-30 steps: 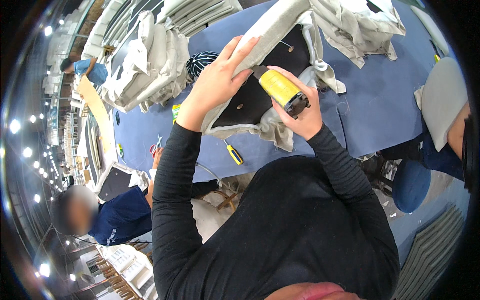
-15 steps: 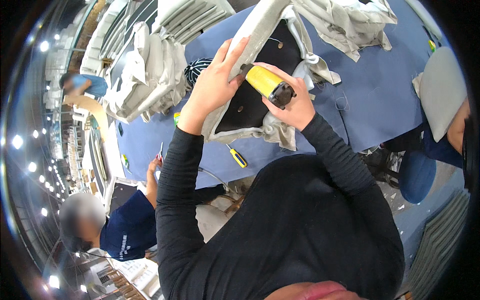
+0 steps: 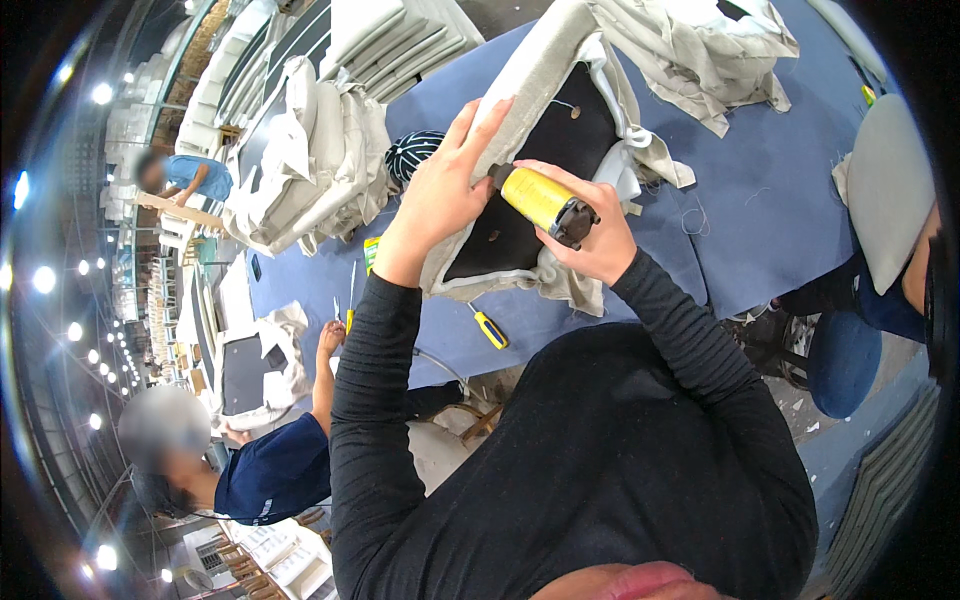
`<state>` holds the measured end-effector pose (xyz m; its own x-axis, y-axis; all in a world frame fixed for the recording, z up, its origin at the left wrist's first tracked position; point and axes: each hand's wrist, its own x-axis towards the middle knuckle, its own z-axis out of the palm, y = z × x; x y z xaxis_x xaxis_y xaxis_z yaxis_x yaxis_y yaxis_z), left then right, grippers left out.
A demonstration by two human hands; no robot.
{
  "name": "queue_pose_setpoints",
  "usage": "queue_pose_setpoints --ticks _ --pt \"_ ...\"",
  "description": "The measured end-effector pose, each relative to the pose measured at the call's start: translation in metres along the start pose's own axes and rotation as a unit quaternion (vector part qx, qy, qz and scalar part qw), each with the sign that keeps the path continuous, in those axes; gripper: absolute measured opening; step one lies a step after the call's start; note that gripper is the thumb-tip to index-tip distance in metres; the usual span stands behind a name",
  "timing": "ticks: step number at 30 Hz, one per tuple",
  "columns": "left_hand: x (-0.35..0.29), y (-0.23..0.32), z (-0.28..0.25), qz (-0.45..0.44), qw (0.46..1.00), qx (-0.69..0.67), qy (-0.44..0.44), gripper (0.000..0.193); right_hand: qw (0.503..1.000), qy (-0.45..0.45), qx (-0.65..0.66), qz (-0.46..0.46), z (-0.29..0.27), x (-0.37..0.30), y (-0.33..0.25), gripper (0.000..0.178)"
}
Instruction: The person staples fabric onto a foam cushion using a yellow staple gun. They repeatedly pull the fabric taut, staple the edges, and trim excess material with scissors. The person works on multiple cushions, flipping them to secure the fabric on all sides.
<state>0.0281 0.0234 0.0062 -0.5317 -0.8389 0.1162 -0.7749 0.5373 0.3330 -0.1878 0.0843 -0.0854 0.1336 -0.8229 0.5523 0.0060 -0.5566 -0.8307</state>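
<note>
A fabric-covered upholstered panel [image 3: 455, 268] with a black backing stands tilted on the blue table in front of me. My left hand [image 3: 447, 195] grips its left border, two fingers stretched along the pale fabric and the thumb beside the tool's nose. Wrapped round a yellow and black staple gun [image 3: 537, 198] is my right hand [image 3: 604, 232]. The gun's nose meets the panel's left border near my left thumb; the exact contact is hidden. Loose fabric and white padding hang from the panel's right and lower edges.
A yellow-handled screwdriver [image 3: 490, 330] lies on the blue table [image 3: 760, 190] below the panel. Fabric-covered pieces [image 3: 325, 165] are piled at left, and more fabric [image 3: 690, 50] lies at far right. A co-worker [image 3: 275, 465] reaches onto the table at left. Another person holds a grey cushion [image 3: 882, 190] at right.
The whole view has shifted slightly, so the table scene sits lower and further right. My hands keep their places on panel and staple gun. The co-worker at left has turned, exposing a fabric-edged black panel.
</note>
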Motion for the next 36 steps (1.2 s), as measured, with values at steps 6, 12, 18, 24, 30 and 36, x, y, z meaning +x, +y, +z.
queue_pose_setpoints --ticks 6,12,18,24,30,36 --pt "-0.008 -0.008 -0.009 0.067 0.995 -0.073 0.01 0.098 0.998 0.007 -0.042 -0.042 0.0 0.003 -0.001 0.072" --pt "-0.018 -0.031 -0.004 0.045 0.993 -0.108 -0.029 0.09 0.999 0.004 -0.003 0.042 -0.003 -0.003 0.001 0.066" --pt "-0.022 -0.02 -0.004 0.028 0.996 -0.088 -0.021 0.096 1.0 -0.008 -0.016 0.019 0.0 -0.008 -0.002 0.072" --pt "-0.022 -0.012 -0.007 0.01 0.996 -0.091 -0.022 0.101 0.998 0.005 -0.049 -0.03 0.009 -0.007 -0.003 0.077" --pt "-0.02 -0.005 -0.005 -0.008 0.996 -0.084 -0.021 0.106 0.998 -0.001 -0.047 -0.037 0.01 -0.007 0.0 0.075" --pt "-0.019 -0.006 -0.005 0.013 0.998 -0.053 -0.016 0.113 0.999 -0.032 -0.042 0.004 0.013 -0.009 -0.007 0.074"
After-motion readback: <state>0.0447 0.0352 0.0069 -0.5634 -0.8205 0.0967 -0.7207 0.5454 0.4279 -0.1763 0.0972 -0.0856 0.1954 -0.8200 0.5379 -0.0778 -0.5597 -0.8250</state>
